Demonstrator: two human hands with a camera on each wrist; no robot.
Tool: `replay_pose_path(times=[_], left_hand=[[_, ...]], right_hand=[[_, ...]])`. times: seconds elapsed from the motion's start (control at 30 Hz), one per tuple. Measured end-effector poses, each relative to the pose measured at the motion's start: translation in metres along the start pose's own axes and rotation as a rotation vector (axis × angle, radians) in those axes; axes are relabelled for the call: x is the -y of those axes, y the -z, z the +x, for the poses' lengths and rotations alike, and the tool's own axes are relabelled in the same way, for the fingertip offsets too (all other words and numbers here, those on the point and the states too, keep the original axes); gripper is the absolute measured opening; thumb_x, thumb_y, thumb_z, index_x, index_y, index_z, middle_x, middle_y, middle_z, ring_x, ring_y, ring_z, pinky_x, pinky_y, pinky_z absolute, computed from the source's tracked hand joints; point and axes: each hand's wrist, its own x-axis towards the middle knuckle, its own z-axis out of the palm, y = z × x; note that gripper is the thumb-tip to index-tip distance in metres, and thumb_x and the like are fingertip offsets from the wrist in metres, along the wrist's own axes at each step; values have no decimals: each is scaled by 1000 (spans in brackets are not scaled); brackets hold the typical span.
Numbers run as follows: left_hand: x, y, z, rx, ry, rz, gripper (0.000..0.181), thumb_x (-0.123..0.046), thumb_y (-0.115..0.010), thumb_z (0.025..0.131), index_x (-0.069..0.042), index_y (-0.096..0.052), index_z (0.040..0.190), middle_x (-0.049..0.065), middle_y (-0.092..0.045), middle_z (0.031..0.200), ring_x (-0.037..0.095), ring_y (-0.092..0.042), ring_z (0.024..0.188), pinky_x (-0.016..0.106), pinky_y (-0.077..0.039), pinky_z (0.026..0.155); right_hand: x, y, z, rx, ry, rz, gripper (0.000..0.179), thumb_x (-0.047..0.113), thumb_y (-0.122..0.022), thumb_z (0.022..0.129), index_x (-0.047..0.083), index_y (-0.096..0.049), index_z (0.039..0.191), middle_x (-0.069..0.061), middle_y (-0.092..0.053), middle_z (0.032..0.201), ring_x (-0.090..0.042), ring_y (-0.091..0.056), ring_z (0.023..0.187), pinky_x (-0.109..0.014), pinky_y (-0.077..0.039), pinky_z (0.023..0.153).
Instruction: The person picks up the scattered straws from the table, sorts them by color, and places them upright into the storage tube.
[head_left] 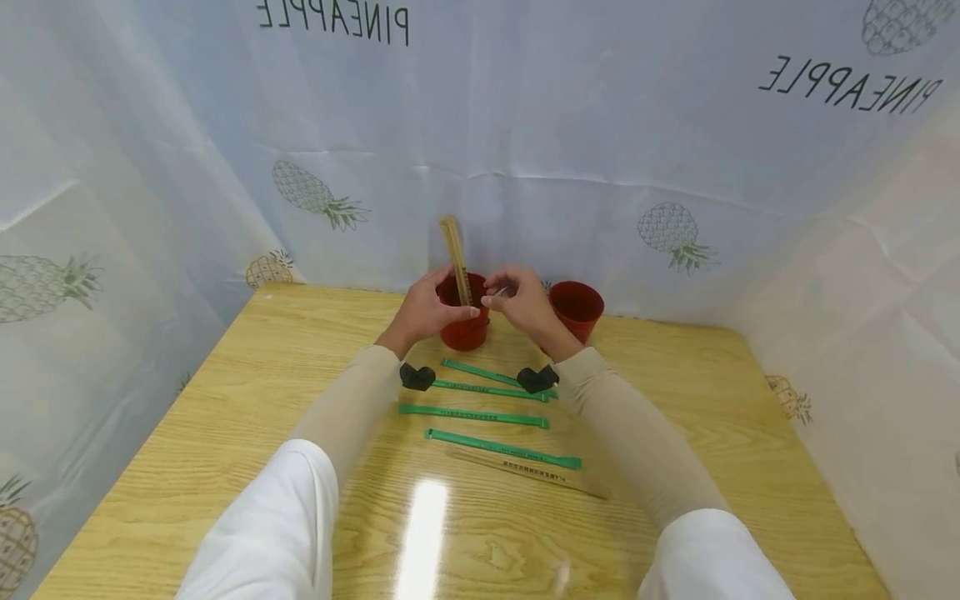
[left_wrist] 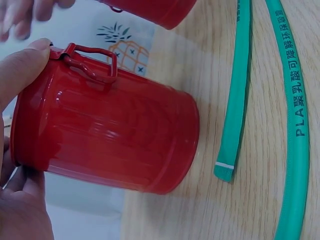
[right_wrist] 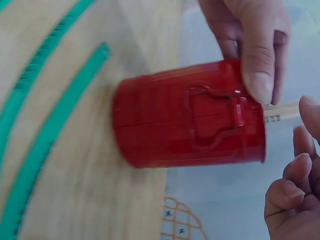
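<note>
A small red metal bucket (head_left: 465,337) with a wire side handle stands near the back of the table. My left hand (head_left: 427,312) grips it at the rim, thumb on the near side and fingers around the far side. Brown paper-wrapped straws (head_left: 454,246) stand in the bucket, leaning slightly left, with their lower ends hidden inside. Beside the rim on the right is my right hand (head_left: 525,302), its fingers loosely bent. In the right wrist view the fingers (right_wrist: 292,187) are apart from the bucket, and nothing shows between them.
A second red bucket (head_left: 588,327) stands behind my right wrist. Several green wrapped straws (head_left: 480,416) lie across the table in front, with one brown wrapped straw (head_left: 517,469) nearest me. A pineapple-print curtain (head_left: 510,108) hangs right behind the table's back edge.
</note>
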Motion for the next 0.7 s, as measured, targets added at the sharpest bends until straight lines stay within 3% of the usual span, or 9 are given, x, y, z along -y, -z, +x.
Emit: replay_pose_path(times=[0.33, 0.5, 0.7], left_hand=[[2, 0, 1, -7, 27, 28, 91, -35, -86, 87, -16, -38, 162, 11, -51, 156, 32, -53, 139, 51, -48, 117], [3, -1, -1, 0, 67, 24, 99, -38, -85, 87, -16, -29, 166, 9, -43, 164, 31, -47, 146, 52, -45, 119], [2, -1, 0, 2, 63, 29, 99, -39, -85, 87, -17, -29, 166, 9, -41, 166, 32, -46, 147, 53, -48, 117]], right_hand=[[-21, 9, -50, 40, 13, -15, 15, 1, -74, 94, -1, -73, 108, -17, -72, 99, -21, -55, 82, -24, -49, 68], [-27, 15, -86, 89, 9, -58, 12, 4, -76, 93, 3, -76, 105, -16, -74, 96, -18, -56, 79, -25, -49, 68], [-42, 28, -131, 178, -14, -81, 16, 5, -76, 93, -4, -76, 106, -17, -76, 99, -13, -56, 76, -23, -50, 68]])
